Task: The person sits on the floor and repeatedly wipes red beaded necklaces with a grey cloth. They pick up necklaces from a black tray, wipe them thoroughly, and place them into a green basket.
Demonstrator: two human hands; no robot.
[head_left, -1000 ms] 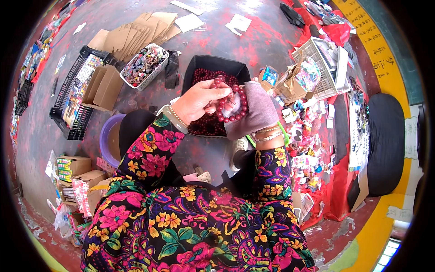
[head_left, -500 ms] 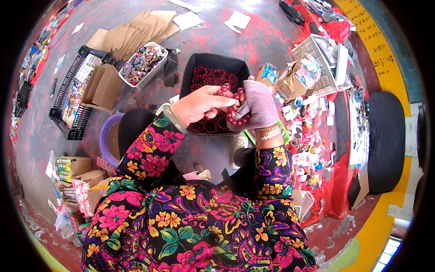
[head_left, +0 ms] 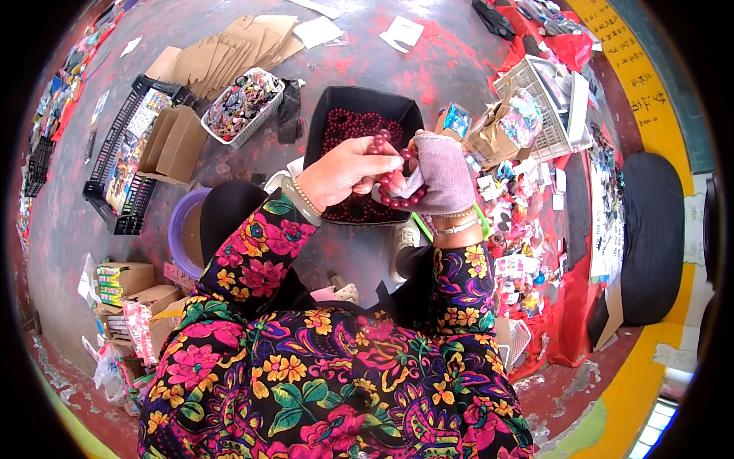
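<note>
Bead strand (head_left: 396, 202) curves lengthwise near-to-far, in the grip of left hand (head_left: 340, 172) and right hand (head_left: 441, 174).

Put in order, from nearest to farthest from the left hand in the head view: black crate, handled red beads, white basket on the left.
1. Red beads: touching the left hand.
2. White basket: on its left, farther forward.
3. Black crate: farther left.

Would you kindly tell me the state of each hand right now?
Left hand: closed, pinching a red bead string.
Right hand: mostly covered by mauve cloth, beads against it; its grip cannot be told.
</note>
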